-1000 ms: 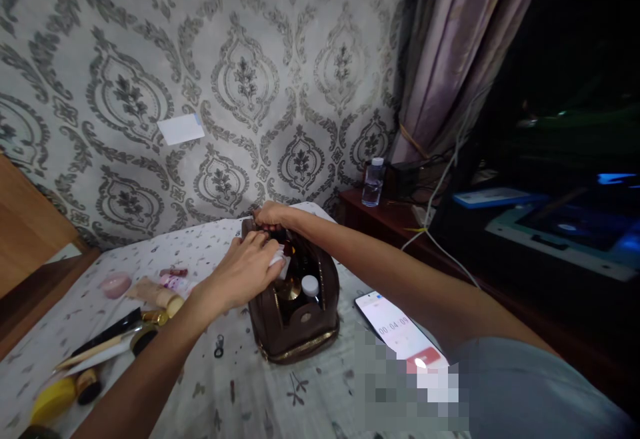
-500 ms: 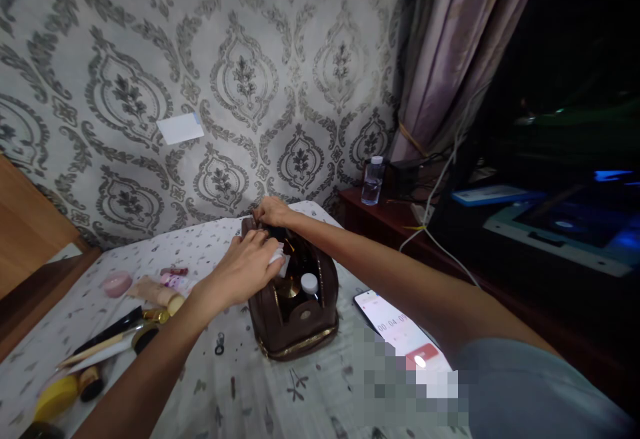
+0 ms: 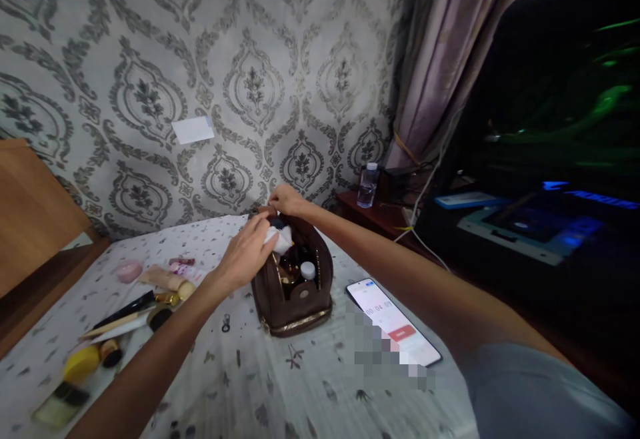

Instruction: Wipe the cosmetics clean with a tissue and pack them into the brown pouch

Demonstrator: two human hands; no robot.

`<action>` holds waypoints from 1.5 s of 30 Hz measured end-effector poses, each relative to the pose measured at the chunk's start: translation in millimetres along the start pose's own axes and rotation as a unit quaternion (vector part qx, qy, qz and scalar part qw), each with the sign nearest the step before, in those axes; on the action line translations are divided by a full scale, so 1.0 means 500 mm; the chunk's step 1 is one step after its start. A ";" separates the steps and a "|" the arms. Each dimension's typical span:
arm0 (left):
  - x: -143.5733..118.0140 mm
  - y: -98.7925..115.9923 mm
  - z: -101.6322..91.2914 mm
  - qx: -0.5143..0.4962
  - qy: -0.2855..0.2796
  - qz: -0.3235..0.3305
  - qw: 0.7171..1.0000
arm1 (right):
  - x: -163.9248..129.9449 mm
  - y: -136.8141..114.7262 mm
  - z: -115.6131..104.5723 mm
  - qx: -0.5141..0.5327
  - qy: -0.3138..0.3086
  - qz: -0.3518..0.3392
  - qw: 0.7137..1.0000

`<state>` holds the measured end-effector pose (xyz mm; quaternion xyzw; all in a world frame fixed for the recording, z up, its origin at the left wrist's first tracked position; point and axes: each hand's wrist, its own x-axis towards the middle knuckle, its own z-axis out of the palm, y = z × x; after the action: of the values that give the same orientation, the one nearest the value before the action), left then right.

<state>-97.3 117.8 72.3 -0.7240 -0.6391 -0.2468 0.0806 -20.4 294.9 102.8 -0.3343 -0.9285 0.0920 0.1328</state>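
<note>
A brown zippered cosmetic bag [image 3: 295,319] stands unzipped on the bed, its opening facing up. My left hand [image 3: 245,252] reaches over the bag's left side, its fingers closed round a crumpled white tissue-like piece [image 3: 281,240] at the opening. At the far end of the bag, my right hand [image 3: 289,200] has its fingers bent over the rim and pinches it. Inside the bag sit a white-capped bottle [image 3: 308,270] and a shiny gold-coloured item [image 3: 289,272]. The left hand's fingertips are partly hidden.
Left on the bed [image 3: 280,392] lie a pink jar [image 3: 129,270], tubes, brushes, a yellow round container [image 3: 81,363] and a dark-capped bottle [image 3: 60,405]. A phone [image 3: 395,322] lies right of the bag. A water bottle [image 3: 367,185] stands on the red-brown table [image 3: 350,202].
The view has shifted slightly. The white piece shows more fully at the opening, near my left fingers. My right hand stays at the far rim.
</note>
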 end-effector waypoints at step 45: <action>-0.524 -0.235 -0.033 0.074 -0.056 -0.159 0.983 | -0.024 -0.360 0.208 0.025 -0.074 -0.200 0.977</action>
<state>-230.7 -101.4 -57.6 -0.6178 -0.7661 -0.1676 0.0578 -151.0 141.7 48.7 -0.1311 -0.9812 0.1114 0.0872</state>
